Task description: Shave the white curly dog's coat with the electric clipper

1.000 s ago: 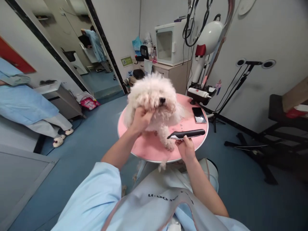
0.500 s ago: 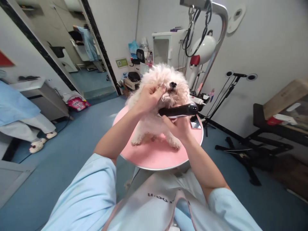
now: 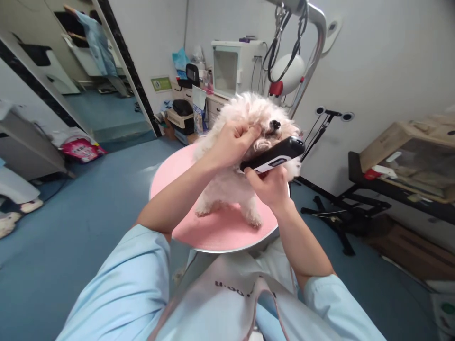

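A small white fluffy dog point(image 3: 231, 187) stands on a round pink table point(image 3: 177, 184), its snout lifted. My left hand point(image 3: 231, 142) is closed around the dog's muzzle from the left, holding the head up. My right hand point(image 3: 268, 184) grips a black and white clipper point(image 3: 273, 155), held slanted under the dog's chin against the fur of the throat.
A curved metal arm with hanging leashes point(image 3: 302, 28) rises behind the table beside a white dryer point(image 3: 289, 76). A white cabinet box point(image 3: 232, 66) stands on a counter at the back. A dark bench with a wooden crate point(image 3: 401, 156) is at the right. Another person in blue point(image 3: 94, 40) stands in the far doorway.
My left hand lifted the dog's head from low to raised. My right hand brought the clipper up from beside the paw to under the chin, tilting its rear end upward.
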`<action>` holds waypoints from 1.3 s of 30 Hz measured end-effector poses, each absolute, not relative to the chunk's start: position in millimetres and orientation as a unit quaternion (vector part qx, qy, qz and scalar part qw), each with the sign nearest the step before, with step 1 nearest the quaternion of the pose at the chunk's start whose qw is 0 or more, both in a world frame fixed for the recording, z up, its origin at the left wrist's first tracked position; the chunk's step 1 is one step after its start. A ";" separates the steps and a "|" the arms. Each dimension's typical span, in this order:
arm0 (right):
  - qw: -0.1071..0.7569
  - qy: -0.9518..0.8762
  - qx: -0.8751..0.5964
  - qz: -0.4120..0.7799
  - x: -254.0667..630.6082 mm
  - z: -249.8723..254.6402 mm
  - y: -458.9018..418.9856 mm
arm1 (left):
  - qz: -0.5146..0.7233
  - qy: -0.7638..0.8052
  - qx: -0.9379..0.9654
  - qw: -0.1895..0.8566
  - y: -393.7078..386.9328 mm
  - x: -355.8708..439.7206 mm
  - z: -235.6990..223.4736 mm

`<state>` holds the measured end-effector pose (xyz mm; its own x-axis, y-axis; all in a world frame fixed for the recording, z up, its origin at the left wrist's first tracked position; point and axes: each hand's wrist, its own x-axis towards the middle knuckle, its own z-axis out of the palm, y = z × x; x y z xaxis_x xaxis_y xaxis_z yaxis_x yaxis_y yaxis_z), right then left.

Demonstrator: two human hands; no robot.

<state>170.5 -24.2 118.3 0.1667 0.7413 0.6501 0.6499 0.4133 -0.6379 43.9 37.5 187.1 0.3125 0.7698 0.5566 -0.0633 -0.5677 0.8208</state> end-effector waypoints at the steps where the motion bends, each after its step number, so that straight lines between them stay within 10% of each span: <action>1: 0.532 -0.657 -0.533 0.039 173.2 119.5 -25.2 | 0.525 0.247 0.712 0.396 37.7 46.1 184.8; 10: 0.626 -0.661 -0.412 -0.029 192.2 107.9 -39.5 | 0.500 0.241 0.708 0.436 34.2 55.8 179.0; 21: 0.496 -0.771 -0.396 0.060 197.8 109.1 -42.5 | 0.475 0.227 0.717 0.457 31.5 62.4 176.3; 27: 0.670 -0.615 -0.414 -0.037 190.5 99.5 -42.0 | 0.478 0.223 0.714 0.460 25.5 58.4 184.0; 39: 0.569 -0.729 -0.380 0.040 194.8 101.3 -43.9 | 0.466 0.225 0.704 0.487 26.3 61.3 178.8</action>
<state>194.8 -43.9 101.3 -0.0649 0.5991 0.7981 0.5071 0.7086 -0.4906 61.3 26.3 178.8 0.4645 0.7710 0.4357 -0.1365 -0.4238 0.8954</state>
